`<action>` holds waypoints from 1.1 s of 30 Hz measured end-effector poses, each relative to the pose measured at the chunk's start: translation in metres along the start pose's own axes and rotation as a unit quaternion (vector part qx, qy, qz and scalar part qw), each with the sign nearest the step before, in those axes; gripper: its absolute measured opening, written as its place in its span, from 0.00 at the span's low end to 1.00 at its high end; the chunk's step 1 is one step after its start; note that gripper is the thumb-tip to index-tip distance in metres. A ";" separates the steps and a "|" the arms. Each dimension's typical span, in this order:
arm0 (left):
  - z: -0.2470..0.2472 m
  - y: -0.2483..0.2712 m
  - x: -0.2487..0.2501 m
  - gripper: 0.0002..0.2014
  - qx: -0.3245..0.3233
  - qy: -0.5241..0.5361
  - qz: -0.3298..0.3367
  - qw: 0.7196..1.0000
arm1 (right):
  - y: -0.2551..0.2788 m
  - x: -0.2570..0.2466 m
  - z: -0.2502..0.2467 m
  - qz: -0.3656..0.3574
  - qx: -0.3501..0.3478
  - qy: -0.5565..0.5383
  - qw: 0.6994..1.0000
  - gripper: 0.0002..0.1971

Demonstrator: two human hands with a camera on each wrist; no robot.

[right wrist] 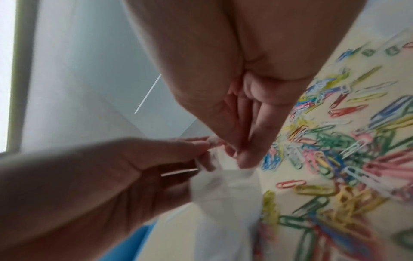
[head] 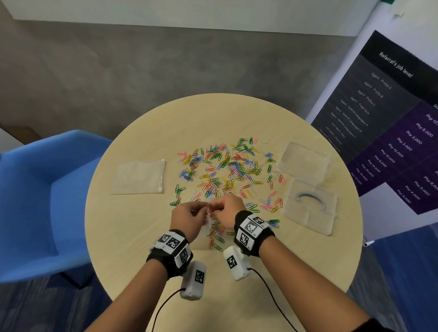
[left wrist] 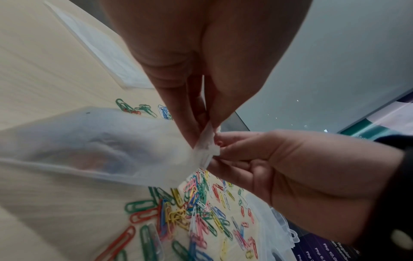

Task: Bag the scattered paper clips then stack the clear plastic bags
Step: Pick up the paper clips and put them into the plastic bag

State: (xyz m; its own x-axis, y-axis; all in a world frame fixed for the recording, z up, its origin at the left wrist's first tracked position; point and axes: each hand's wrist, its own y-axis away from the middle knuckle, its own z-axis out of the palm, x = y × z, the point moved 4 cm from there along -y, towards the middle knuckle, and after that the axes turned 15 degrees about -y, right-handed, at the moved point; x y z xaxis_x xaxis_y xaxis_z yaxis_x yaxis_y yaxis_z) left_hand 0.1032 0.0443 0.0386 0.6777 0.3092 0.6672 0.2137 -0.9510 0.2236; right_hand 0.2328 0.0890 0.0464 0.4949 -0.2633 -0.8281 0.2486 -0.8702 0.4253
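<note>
Several coloured paper clips lie scattered over the middle of the round wooden table. My left hand and right hand meet above the table's near half, both pinching the top edge of one clear plastic bag. The bag hangs down between the wrists, with some clips showing through or under it. In the right wrist view the bag hangs below the fingertips. In the left wrist view the right hand grips the bag's strip opposite my left fingers.
An empty clear bag lies flat at the table's left. Two more clear bags lie at the right, the nearer one holding a curved grey piece. A blue chair stands left; a printed banner stands right.
</note>
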 end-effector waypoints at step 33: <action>-0.009 0.021 -0.042 0.08 0.039 0.087 -0.077 0.992 | 0.018 0.093 0.003 -0.091 0.065 0.176 0.978 0.25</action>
State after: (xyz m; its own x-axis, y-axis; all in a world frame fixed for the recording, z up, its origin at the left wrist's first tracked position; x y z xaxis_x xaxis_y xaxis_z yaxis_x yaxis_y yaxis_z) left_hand 0.0732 0.0115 0.0220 0.5027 0.4422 0.7428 0.3646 -0.8876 0.2816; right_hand 0.2808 0.0475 -0.0244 0.7135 0.0401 -0.6995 0.2624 -0.9410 0.2137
